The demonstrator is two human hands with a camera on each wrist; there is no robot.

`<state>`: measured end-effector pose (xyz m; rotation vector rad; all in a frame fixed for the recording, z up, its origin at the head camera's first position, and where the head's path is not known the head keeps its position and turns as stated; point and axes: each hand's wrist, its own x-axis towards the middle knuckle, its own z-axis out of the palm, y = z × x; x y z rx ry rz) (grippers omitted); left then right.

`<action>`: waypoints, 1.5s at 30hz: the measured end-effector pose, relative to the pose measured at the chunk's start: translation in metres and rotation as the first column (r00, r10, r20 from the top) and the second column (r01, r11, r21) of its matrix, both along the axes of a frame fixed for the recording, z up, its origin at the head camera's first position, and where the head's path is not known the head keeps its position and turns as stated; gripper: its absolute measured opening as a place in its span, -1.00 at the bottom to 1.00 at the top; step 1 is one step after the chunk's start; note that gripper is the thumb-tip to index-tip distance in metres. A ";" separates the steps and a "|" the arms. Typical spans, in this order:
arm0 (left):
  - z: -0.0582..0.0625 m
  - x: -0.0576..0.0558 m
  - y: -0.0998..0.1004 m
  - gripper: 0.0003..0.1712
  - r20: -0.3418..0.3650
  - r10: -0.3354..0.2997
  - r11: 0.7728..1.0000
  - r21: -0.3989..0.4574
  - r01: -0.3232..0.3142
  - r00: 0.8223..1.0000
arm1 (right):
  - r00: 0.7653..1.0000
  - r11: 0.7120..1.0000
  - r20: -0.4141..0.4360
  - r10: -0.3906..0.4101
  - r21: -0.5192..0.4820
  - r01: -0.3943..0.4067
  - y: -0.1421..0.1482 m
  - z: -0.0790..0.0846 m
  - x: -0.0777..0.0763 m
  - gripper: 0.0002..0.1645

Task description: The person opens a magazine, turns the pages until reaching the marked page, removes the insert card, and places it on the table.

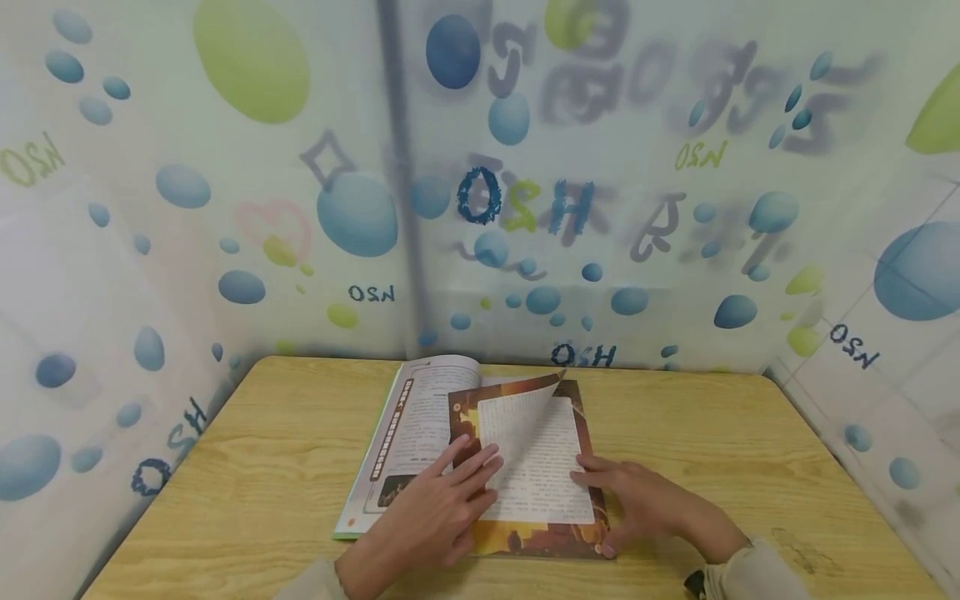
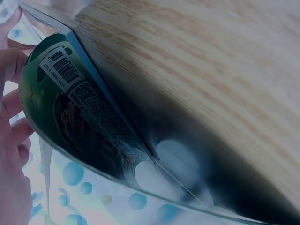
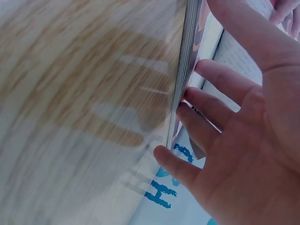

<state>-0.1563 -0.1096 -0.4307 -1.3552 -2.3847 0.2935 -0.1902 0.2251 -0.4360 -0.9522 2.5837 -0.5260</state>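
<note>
An open magazine lies on the table, its right page framed by a brown and orange picture border. One leaf curls up from it and bends over toward the left. My left hand rests with extended fingers on this leaf, near the middle of the magazine. In the left wrist view the green back cover, with a barcode, bows up off the table beside that hand. My right hand touches the magazine's right edge, fingers spread. The right wrist view shows its fingertips against the stacked page edges, thumb by the corner.
The wooden table extends to both sides of the magazine. Behind it and along both sides stand pale sheets printed with blue and green drops. A dark band shows at the right sleeve.
</note>
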 end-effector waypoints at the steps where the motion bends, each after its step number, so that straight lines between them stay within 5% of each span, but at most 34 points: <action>1: 0.000 0.000 0.000 -0.64 -0.001 -0.002 1.000 -0.002 0.002 1.000 | 1.000 1.000 -0.001 -0.001 -0.001 0.001 0.000 0.000 0.000 0.13; 7: 0.000 -0.001 0.001 -0.78 -0.014 -0.015 1.000 -0.002 0.015 1.000 | 1.000 1.000 -0.002 0.003 0.001 -0.003 0.000 -0.001 -0.001 0.14; 27: 0.004 0.000 0.003 -0.71 0.012 0.058 0.997 0.043 -0.058 0.998 | 1.000 1.000 -0.006 0.003 0.007 -0.003 0.001 -0.002 0.000 0.17; 38: 0.002 -0.002 0.002 -0.58 0.087 0.176 0.984 -0.015 -0.176 0.980 | 1.000 1.000 -0.014 0.016 0.023 -0.016 0.002 -0.001 -0.002 0.20; 45: -0.001 -0.001 -0.001 -0.60 0.144 0.235 0.970 0.030 -0.242 0.961 | 1.000 1.000 -0.013 0.006 0.020 -0.005 0.001 0.000 0.000 0.18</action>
